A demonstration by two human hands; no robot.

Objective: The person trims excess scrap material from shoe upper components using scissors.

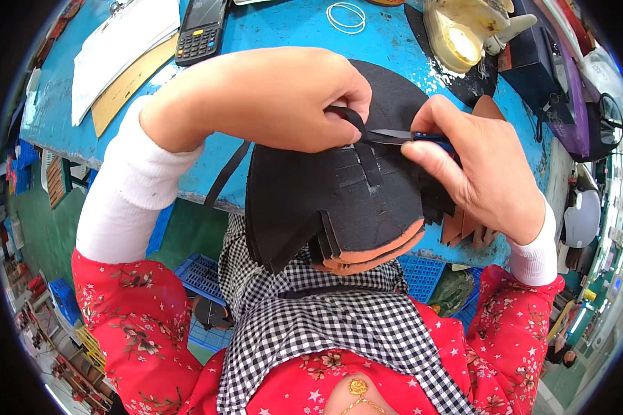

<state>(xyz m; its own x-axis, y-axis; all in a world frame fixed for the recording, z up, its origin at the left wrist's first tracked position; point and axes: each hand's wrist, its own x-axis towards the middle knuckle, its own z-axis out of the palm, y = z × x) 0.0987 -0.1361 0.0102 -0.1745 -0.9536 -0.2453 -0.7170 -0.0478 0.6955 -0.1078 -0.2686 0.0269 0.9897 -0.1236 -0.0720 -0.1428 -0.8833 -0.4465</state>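
My left hand (277, 97) is bent over a stack of black cut pieces (384, 207) and pinches a narrow black strip (351, 117) that loops out of its fingers. From the other side, my right hand (488, 166) grips small scissors (389, 134) with dark blue handles. Their pointed blades are at the strip, close to my left fingertips; whether they touch it, I cannot tell. Another length of black strip (370, 164) lies on the top piece. The stack overhangs the table's near edge, its lower pieces showing orange-brown edges (374, 259).
The blue table (284, 28) bears white papers (128, 48), a handheld keypad device (201, 38), a thin white ring (346, 17) and a stained cream container (460, 41). A dark box (536, 69) stands at the far right. Blue crates (204, 277) sit below the table.
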